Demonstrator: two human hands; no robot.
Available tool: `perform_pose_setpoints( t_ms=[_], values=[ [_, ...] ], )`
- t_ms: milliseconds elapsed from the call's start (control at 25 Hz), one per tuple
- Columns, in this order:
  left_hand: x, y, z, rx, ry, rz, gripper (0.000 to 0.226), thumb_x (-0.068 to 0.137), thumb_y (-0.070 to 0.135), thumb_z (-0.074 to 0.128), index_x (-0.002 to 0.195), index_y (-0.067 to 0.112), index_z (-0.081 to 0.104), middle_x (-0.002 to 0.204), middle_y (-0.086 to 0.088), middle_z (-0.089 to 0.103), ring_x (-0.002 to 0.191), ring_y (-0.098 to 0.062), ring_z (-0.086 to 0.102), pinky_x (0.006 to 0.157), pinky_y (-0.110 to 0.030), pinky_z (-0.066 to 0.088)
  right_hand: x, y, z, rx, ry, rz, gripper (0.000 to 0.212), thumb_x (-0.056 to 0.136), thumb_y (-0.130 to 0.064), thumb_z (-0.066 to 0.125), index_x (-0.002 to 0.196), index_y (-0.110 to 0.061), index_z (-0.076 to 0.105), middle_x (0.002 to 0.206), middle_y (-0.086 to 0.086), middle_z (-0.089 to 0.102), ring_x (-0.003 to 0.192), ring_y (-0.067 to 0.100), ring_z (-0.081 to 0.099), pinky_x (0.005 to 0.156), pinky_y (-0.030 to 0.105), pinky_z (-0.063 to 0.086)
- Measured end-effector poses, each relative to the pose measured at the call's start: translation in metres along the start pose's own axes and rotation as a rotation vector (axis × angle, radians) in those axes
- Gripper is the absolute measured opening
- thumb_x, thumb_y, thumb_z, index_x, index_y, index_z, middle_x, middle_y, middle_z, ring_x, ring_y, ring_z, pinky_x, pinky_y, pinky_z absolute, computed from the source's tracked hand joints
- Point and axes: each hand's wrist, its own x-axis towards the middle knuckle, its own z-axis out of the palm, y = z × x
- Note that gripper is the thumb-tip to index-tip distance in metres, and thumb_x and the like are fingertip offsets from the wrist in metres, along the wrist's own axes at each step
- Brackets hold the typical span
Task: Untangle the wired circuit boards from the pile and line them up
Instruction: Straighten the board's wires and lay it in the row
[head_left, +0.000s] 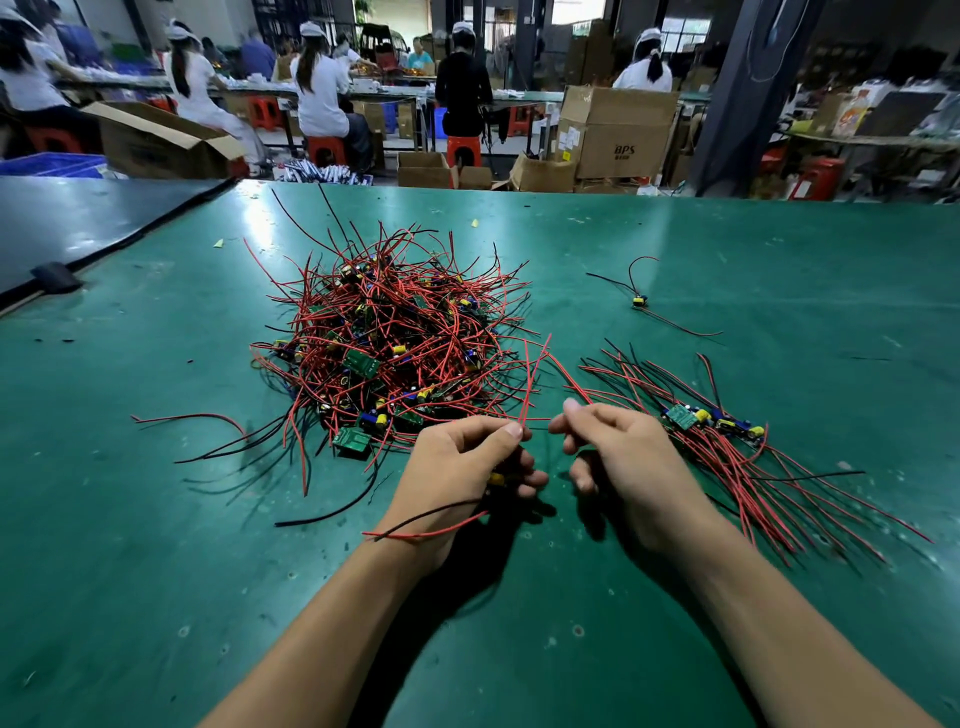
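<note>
The wired circuit board with a yellow part (496, 478) is lying gripped in my left hand (462, 467) toward the green table's (156, 571) near edge; my right hand (618, 452) is pinching a thin red wire (570, 381), best eased free slowly.

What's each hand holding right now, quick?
Left hand: grips a small wired circuit board with a yellow part.
Right hand: pinches a thin red wire.

glossy green table mat (727, 249), plastic-coated wires (395, 322), cardboard boxes (618, 132)
</note>
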Motion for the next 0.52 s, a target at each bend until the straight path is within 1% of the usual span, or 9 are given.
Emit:
perform_pose_setpoints(
  t_ms=[80,120,160,200,280,360,400,440,520],
  values=[
    [0.002,0.003,-0.001,0.009,0.079,0.083,0.012,0.095,0.007,0.059,0.089,-0.001,0.066,0.067,-0.011,0.069,0.06,-0.024,0.071,0.055,-0.03,0.06,-0.006,0.004,0.005,-0.34,-0.041,-0.194,0.013,0.095,-0.017,0.067,0.082,-0.016,0.068,0.067,-0.004,0.062,0.04,0.006,0.048,0.043,0.021,0.039],
    [0.003,0.004,-0.001,0.028,0.122,0.135,0.012,0.096,0.007,0.057,0.091,-0.001,0.065,0.069,-0.01,0.071,0.06,-0.022,0.071,0.055,-0.029,0.059,-0.008,0.006,0.008,-0.476,-0.058,-0.283,0.009,0.091,-0.013,0.07,0.085,-0.02,0.067,0.072,-0.005,0.065,0.044,0.002,0.049,0.049,0.018,0.041],
    [0.003,0.005,-0.001,0.051,0.159,0.184,0.012,0.097,0.008,0.056,0.091,0.001,0.065,0.072,-0.009,0.073,0.06,-0.021,0.071,0.055,-0.028,0.059,-0.009,0.007,0.01,-0.545,-0.095,-0.333,0.014,0.086,-0.011,0.073,0.088,-0.023,0.066,0.075,-0.006,0.067,0.046,0.001,0.047,0.052,0.017,0.04],
    [0.003,0.006,-0.001,0.08,0.19,0.226,0.012,0.097,0.009,0.056,0.092,0.003,0.064,0.075,-0.008,0.075,0.06,-0.02,0.071,0.056,-0.027,0.058,-0.012,0.007,0.013,-0.541,-0.155,-0.348,0.021,0.082,-0.013,0.077,0.091,-0.026,0.063,0.076,-0.007,0.066,0.047,0.003,0.045,0.051,0.019,0.039],
    [0.002,0.007,-0.001,0.163,0.248,0.296,0.012,0.098,0.013,0.056,0.092,0.007,0.065,0.079,-0.004,0.076,0.068,-0.017,0.073,0.061,-0.025,0.058,-0.015,0.008,0.016,-0.551,-0.23,-0.348,0.034,0.072,-0.029,0.082,0.096,-0.031,0.057,0.079,-0.006,0.065,0.046,0.002,0.042,0.049,0.018,0.035],
    [0.0,0.007,0.0,0.211,0.298,0.352,0.01,0.098,0.015,0.057,0.094,0.01,0.065,0.081,0.001,0.077,0.079,-0.014,0.074,0.065,-0.02,0.057,-0.016,0.013,0.017,-0.695,-0.205,-0.4,0.044,0.065,-0.052,0.079,0.095,-0.032,0.055,0.079,-0.008,0.063,0.05,0.0,0.049,0.051,0.013,0.033],
    [0.0,0.007,0.001,0.213,0.321,0.369,0.009,0.098,0.015,0.057,0.095,0.011,0.064,0.081,0.002,0.077,0.081,-0.013,0.074,0.067,-0.019,0.056,-0.017,0.016,0.019,-0.76,-0.175,-0.434,0.045,0.064,-0.059,0.075,0.093,-0.032,0.055,0.078,-0.01,0.062,0.054,-0.001,0.051,0.052,0.013,0.035],
    [0.0,0.008,0.002,0.206,0.336,0.376,0.008,0.098,0.015,0.057,0.096,0.011,0.063,0.082,0.002,0.077,0.082,-0.013,0.074,0.069,-0.021,0.057,-0.018,0.018,0.021,-0.801,-0.136,-0.466,0.044,0.065,-0.064,0.07,0.091,-0.031,0.055,0.075,-0.012,0.062,0.056,-0.001,0.052,0.053,0.014,0.035],
    [-0.001,0.009,0.002,0.179,0.351,0.369,0.007,0.098,0.015,0.055,0.097,0.011,0.06,0.083,0.0,0.077,0.083,-0.016,0.074,0.075,-0.032,0.059,-0.02,0.021,0.027,-0.791,-0.068,-0.529,0.038,0.072,-0.064,0.066,0.087,-0.03,0.058,0.071,-0.013,0.063,0.056,0.001,0.052,0.053,0.017,0.036]
  ],
)
